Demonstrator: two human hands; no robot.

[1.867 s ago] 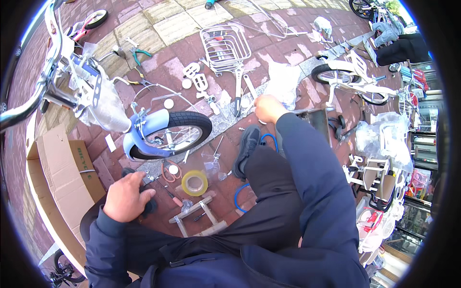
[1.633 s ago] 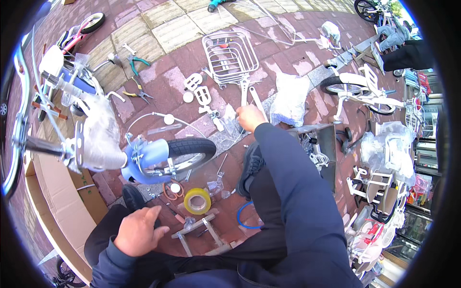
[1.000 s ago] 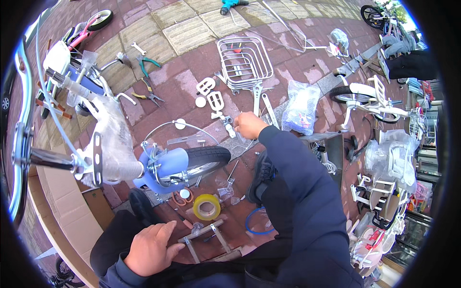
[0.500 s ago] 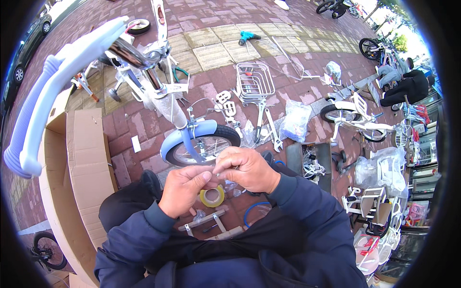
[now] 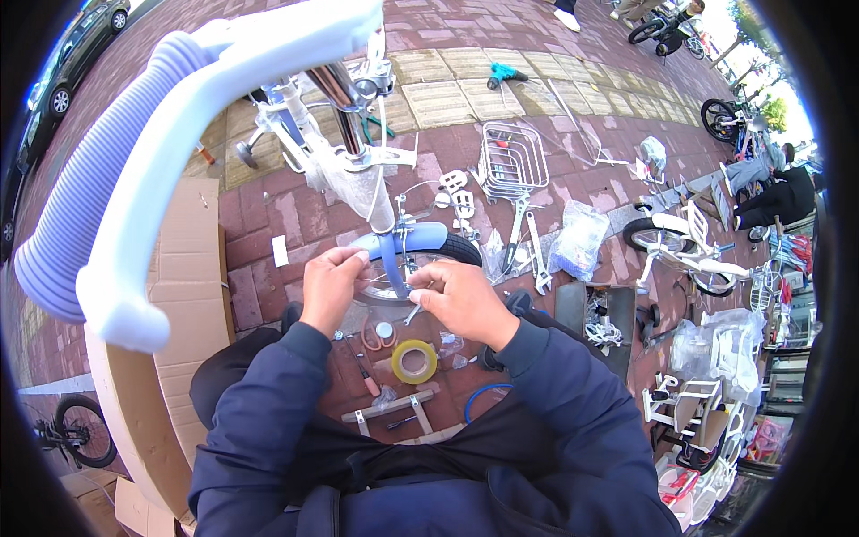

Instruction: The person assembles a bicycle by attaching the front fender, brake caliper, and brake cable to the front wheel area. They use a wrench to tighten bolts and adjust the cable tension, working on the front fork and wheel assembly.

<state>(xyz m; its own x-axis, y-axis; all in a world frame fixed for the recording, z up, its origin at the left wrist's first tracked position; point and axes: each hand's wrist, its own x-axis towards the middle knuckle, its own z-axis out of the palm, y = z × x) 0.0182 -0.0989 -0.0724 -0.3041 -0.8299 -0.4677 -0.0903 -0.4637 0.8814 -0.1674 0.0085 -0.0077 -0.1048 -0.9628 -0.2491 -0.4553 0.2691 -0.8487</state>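
A small bicycle stands in front of me, with a light-blue fork [image 5: 390, 261], a blue mudguard [image 5: 424, 236] and a spoked front wheel [image 5: 464, 250]. My left hand [image 5: 331, 285] is at the wheel's left side, thumb and fingers pinched together; anything between them is too small to name. At the lower end of the fork, by the wheel's axle, my right hand [image 5: 458, 300] has its fingertips closed, and what they grip cannot be made out. The pale handlebar [image 5: 134, 215] with its ribbed lavender grip [image 5: 94, 188] looms at upper left.
A yellow tape roll [image 5: 398, 365], a screwdriver [image 5: 369, 385] and a metal frame part [image 5: 389, 405] lie below my hands. Beyond are a wire basket [image 5: 514, 161], wrenches [image 5: 538, 255] and a teal drill [image 5: 506, 74]. A cardboard box [image 5: 188, 295] stands left; a person [image 5: 777, 192] crouches far right.
My hands, close together before, have moved apart: the left up to the wheel's left side, the right to the fork's lower end. The view has shifted, and the handlebar looks larger.
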